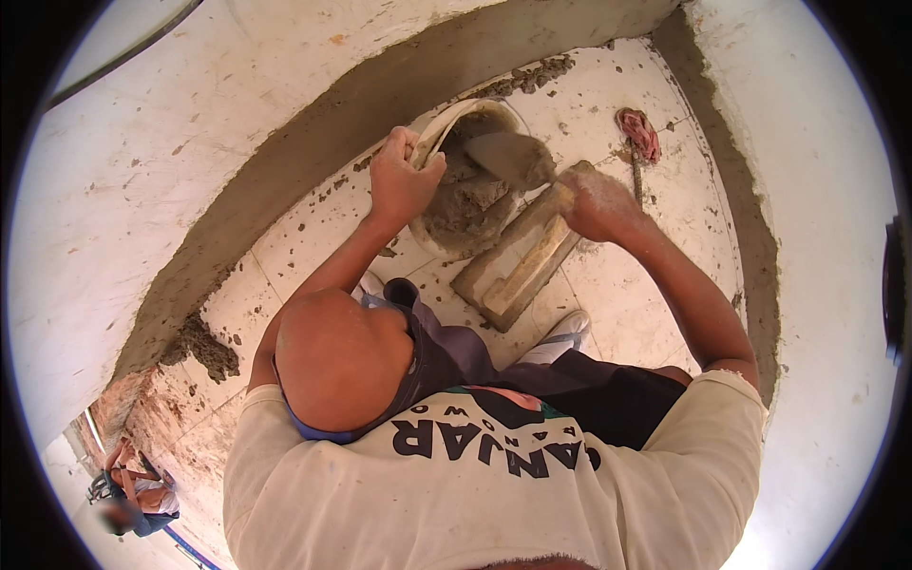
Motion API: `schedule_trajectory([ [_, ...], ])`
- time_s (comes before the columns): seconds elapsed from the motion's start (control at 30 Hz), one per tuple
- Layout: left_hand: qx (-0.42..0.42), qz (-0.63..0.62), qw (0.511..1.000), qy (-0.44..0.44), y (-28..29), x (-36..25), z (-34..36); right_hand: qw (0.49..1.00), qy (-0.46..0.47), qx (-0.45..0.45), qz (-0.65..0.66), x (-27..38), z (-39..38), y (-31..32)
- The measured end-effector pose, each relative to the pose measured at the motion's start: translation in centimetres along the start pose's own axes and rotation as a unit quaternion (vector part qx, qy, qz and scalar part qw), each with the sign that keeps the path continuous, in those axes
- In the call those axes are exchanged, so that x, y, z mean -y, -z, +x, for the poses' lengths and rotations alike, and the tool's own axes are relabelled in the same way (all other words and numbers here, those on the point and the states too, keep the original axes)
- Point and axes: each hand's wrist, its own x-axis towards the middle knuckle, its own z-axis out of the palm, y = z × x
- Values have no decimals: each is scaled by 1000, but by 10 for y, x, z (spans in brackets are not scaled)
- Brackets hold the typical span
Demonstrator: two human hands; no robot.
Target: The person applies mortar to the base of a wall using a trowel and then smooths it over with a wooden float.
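Note:
My left hand is closed on the rim of a white, mortar-smeared bucket. My right hand is closed around the handle of a trowel, whose broad grey blade is inside the bucket's opening, over lumpy wet grey mortar. A long, mortar-coated float with a pale raised handle lies on the tiled floor just below the bucket, partly under my right hand. My knee and sandalled foot are below it.
A pink rag and a thin rod lie at the right. Walls with rough grey bands along their bases enclose the corner. Spilt mortar lies at the left. Another person crouches at the lower left.

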Motion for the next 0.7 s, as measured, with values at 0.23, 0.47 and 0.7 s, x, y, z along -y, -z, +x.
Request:
schedule_trajectory([
  [0.23, -17, -19, 998, -59, -15, -6, -8, 988, 120, 99, 9, -20, 36, -54],
  [0.47, -29, -64, 997, -25, -11, -5, -7, 962, 186, 57, 192, 16, 7, -75],
  [0.7, -29, -52, 998, -12, -4, 6, 5, 975, 150, -150, -66, -8, 11, -80],
])
